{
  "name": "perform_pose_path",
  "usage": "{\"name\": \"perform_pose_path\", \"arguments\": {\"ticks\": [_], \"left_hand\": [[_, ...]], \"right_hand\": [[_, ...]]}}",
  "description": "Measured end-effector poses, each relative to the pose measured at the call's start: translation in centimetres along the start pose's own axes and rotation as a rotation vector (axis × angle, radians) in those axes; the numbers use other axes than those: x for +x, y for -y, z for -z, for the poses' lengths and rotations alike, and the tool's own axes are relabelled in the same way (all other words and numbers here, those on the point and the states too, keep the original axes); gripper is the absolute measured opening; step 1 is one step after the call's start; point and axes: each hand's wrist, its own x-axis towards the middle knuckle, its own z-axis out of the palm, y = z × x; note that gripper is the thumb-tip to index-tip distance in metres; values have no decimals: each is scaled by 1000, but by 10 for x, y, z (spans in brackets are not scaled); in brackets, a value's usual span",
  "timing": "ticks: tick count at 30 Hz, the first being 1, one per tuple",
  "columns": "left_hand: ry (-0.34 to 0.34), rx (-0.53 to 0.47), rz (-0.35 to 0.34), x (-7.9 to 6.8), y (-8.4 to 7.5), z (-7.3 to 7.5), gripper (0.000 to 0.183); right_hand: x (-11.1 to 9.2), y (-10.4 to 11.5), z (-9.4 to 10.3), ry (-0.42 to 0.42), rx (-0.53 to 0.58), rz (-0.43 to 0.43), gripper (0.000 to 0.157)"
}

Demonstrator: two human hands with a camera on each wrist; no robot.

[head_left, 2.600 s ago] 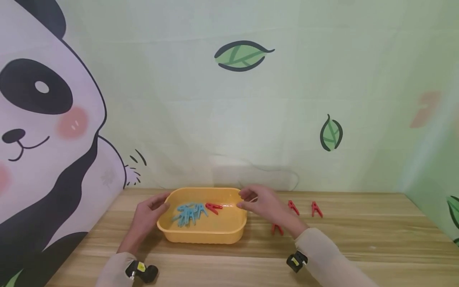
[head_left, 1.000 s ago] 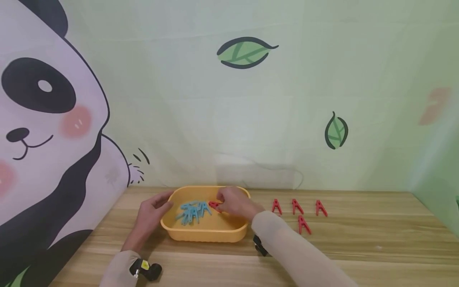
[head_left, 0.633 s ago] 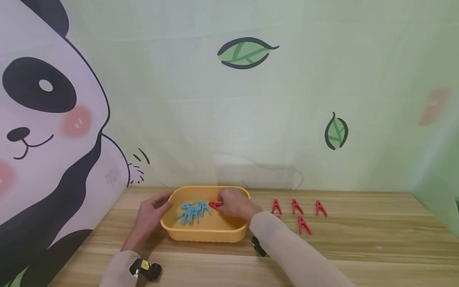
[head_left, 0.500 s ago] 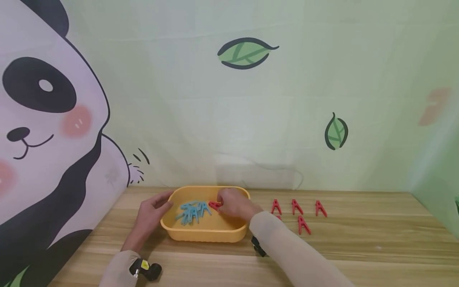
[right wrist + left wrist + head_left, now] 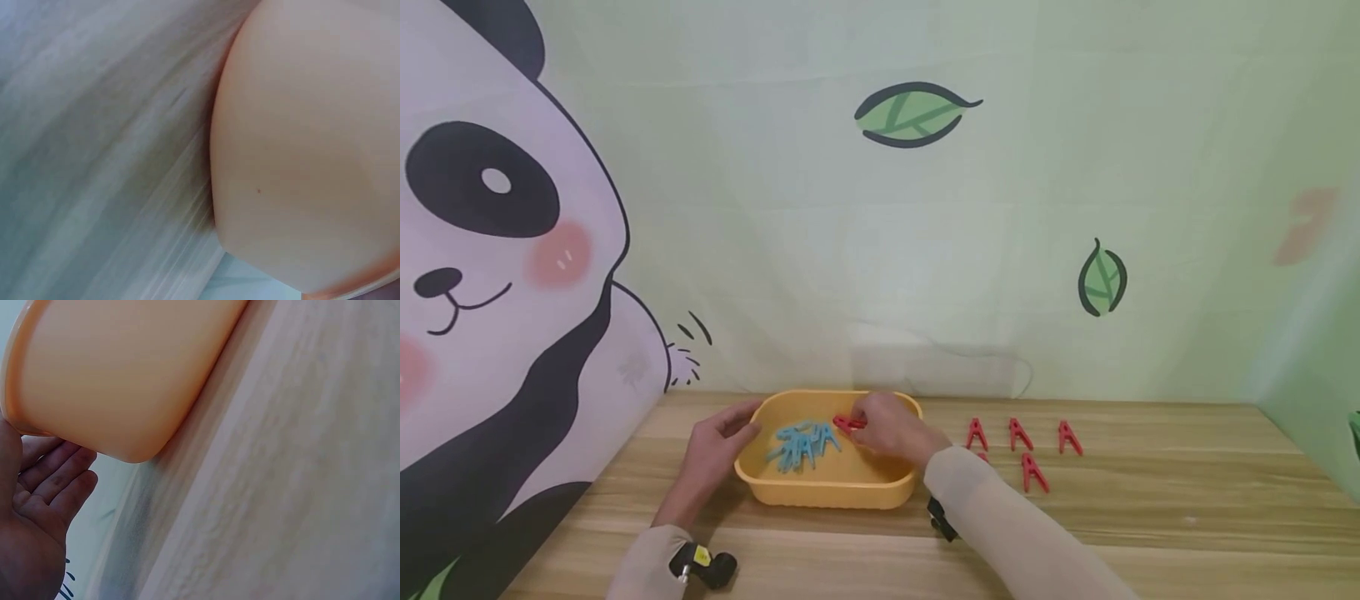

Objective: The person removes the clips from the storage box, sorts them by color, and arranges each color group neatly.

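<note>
A yellow plastic basin [image 5: 827,495] stands on the wooden table. My left hand [image 5: 718,446] holds its left rim, with the thumb at the rim and the fingers against the outside; the left wrist view shows those fingers [image 5: 59,475] under the rim. Inside the basin, my right hand [image 5: 887,427] pinches a red clothespin [image 5: 844,422], whose one end is hidden by the fingers. Just left of it lies a heap of light blue clothespins [image 5: 801,444]. In the right wrist view only the basin's outer wall [image 5: 306,150] shows, the hand being almost wholly out of frame.
Several red clothespins lie right of the basin, among them one at the back right [image 5: 1070,437] and one nearer the front [image 5: 1033,473]. Another is partly covered by the right sleeve [image 5: 992,492]. A printed cloth backdrop [image 5: 775,208] rises behind the table [image 5: 1150,517].
My right hand has left the basin's right rim, reached inside and taken hold of the red clothespin, which now sits slightly higher. My left hand has stayed at the left rim.
</note>
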Motion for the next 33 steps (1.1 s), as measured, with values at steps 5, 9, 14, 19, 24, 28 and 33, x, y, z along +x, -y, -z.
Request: {"name": "perform_pose_path", "arguments": {"ticks": [5, 9, 14, 19, 24, 28, 33], "left_hand": [[0, -1, 0, 0, 1, 0, 43], [-3, 0, -5, 0, 1, 0, 43], [-6, 2, -17, 0, 0, -1, 42], [-6, 1, -14, 1, 1, -1, 42], [-5, 10, -7, 0, 1, -1, 43], [-4, 11, 1, 0, 0, -1, 43], [-3, 12, 10, -1, -1, -1, 44]], "right_hand": [[-3, 2, 2, -16, 46, -1, 14], [-7, 4, 5, -39, 92, -10, 16], [-15, 8, 13, -76, 159, -19, 19], [-28, 10, 20, -136, 210, 20, 18], [-44, 9, 27, -197, 247, 27, 19], [-55, 5, 31, -245, 266, 19, 20], [-68, 1, 34, -299, 292, 25, 20]]}}
